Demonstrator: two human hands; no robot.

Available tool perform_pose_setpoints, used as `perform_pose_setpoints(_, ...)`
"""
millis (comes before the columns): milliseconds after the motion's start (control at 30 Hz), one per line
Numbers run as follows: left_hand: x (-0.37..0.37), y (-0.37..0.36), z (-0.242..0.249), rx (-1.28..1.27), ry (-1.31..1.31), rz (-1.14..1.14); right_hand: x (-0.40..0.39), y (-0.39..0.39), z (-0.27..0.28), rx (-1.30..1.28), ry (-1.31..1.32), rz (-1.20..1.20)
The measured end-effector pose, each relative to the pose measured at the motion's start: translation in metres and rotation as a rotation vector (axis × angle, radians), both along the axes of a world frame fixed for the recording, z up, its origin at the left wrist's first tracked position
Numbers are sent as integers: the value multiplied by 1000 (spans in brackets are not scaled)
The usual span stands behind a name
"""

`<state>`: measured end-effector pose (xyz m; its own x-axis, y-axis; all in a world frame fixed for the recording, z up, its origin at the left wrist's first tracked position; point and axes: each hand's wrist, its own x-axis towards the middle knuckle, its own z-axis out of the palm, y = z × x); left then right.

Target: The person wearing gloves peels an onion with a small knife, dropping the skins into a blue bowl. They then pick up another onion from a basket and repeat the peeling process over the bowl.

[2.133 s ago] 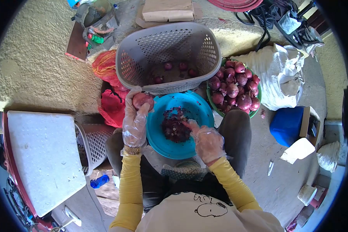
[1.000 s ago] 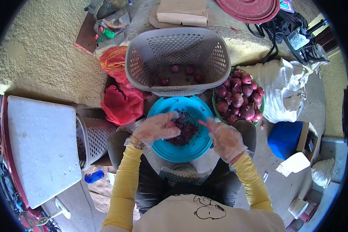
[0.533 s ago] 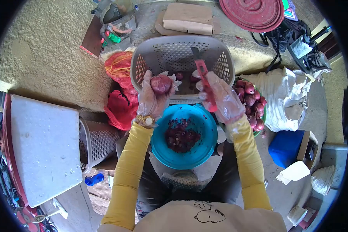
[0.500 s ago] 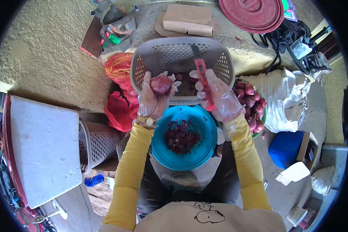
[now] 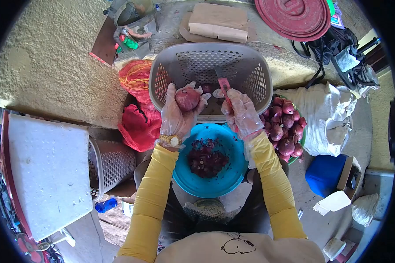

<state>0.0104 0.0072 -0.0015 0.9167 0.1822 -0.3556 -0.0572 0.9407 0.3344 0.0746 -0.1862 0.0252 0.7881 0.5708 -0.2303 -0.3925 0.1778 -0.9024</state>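
onion (image 5: 187,99) cupped in left hand's (image 5: 181,111) curled fingers

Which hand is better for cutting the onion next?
Probably the right hand. It holds the pink knife with the blade sticking out, while the left hand cradles the onion.

No word, brand or number can be read. Dark strokes are seen above the outlined cartoon head (image 5: 238,247) on the pale shirt (image 5: 191,249), but are cut short; the marks on the red lid (image 5: 294,18) and watch (image 5: 174,141) cannot be made out.
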Motion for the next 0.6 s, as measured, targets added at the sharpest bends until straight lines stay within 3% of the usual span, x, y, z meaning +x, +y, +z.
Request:
perform_pose_setpoints(200,4,-3,1,-53,40,50,2,-2,4,62,7,63)
perform_pose_setpoints(267,3,-8,7,54,77,67,3,-3,8,114,50,67)
perform_pose_setpoints(367,0,-11,15,219,56,17,7,-4,3,19,-61,148)
perform_pose_setpoints(433,0,-13,18,256,84,27,12,4,-10,190,-311,134)
perform_pose_setpoints(467,0,-13,19,291,111,41,13,1,-13,190,-310,132)
perform_pose_setpoints(533,-2,-9,15,322,77,-8,13,-4,-2,-58,-493,82)
perform_pose_setpoints(567,-2,-8,13,353,40,-55,13,-6,6,-58,-493,81)
perform_pose_setpoints(600,-2,-10,14,353,39,-56,12,-8,17,-273,-614,143)
